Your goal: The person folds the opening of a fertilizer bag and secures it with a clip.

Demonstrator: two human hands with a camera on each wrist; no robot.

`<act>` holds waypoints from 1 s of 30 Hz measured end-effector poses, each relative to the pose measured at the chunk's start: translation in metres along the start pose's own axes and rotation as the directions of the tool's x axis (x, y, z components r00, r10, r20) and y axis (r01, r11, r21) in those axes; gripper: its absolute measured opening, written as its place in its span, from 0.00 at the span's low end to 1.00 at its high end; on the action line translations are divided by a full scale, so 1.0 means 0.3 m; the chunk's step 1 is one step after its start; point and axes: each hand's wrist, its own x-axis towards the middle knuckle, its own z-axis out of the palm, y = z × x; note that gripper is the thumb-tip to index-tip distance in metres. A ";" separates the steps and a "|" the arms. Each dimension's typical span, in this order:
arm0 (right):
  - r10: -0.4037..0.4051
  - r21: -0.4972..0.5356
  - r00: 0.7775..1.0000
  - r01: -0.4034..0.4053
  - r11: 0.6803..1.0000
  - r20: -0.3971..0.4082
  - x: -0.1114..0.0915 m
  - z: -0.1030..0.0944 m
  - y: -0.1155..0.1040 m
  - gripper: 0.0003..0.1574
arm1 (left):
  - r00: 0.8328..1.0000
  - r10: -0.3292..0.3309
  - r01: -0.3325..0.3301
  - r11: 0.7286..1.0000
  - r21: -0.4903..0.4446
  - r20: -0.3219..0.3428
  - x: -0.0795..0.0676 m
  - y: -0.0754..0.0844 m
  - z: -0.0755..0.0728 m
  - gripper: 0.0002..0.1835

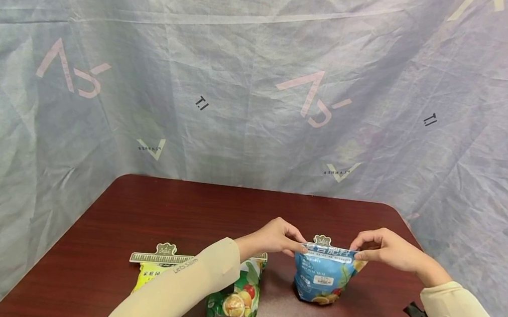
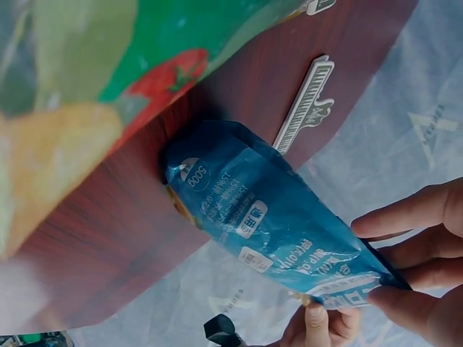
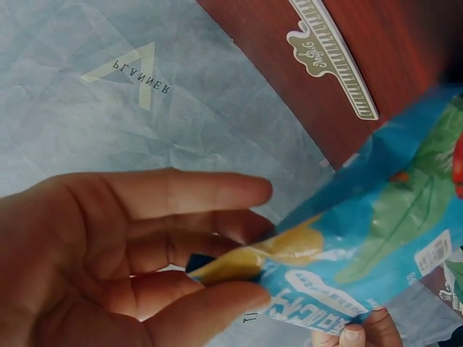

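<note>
A blue printed bag [image 1: 323, 275] stands upright on the table, with fruit and vegetable pictures along its lower part. My left hand [image 1: 276, 236] pinches its top left corner between thumb and fingers. At the opposite top corner, my right hand [image 1: 386, 248] pinches the edge, thumb in front and fingers behind. The right wrist view shows this corner folded between the thumb and fingers of the right hand [image 3: 166, 253]. Behind the bag lies a flat clip-shaped piece [image 2: 307, 108] with ruler-like marks and a scalloped top, partly hidden in the head view.
Left of the blue bag lies a green bag [image 1: 234, 303] with vegetable pictures, partly behind my left forearm. A yellow bag [image 1: 148, 274] with a similar marked clip [image 1: 164, 255] is farther left. A small black object [image 1: 415, 312] is near my right forearm. Printed grey cloth [image 1: 241, 102] hangs behind the table.
</note>
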 end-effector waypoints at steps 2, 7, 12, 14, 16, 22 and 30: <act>-0.027 0.026 0.999 0.026 0.999 0.022 0.003 -0.001 0.002 0.07 | 1.000 0.002 -0.002 1.000 0.003 0.008 -0.002 -0.002 -0.006 0.06; -0.067 0.088 0.996 0.062 0.994 0.056 0.009 -0.001 0.011 0.08 | 0.999 0.000 0.001 1.000 -0.007 0.033 -0.009 -0.001 -0.019 0.06; -0.090 0.149 0.992 0.076 0.986 0.089 0.018 0.005 0.019 0.09 | 0.998 -0.021 0.022 1.000 -0.009 0.052 -0.019 -0.003 -0.032 0.06; -0.089 0.164 0.991 0.072 0.984 0.097 0.021 0.008 0.020 0.09 | 0.998 -0.029 0.030 1.000 -0.009 0.058 -0.022 -0.004 -0.037 0.06; -0.080 0.175 0.992 0.061 0.983 0.100 0.023 0.010 0.021 0.08 | 0.997 -0.034 0.035 0.999 -0.012 0.065 -0.025 -0.003 -0.042 0.06; -0.087 0.173 0.991 0.068 0.983 0.107 0.030 0.013 0.026 0.09 | 0.996 -0.039 0.040 0.999 -0.012 0.083 -0.031 -0.001 -0.055 0.07; -0.095 0.211 0.986 0.066 0.975 0.134 0.042 0.020 0.021 0.09 | 0.994 -0.043 0.044 0.999 -0.005 0.101 -0.038 -0.010 -0.066 0.07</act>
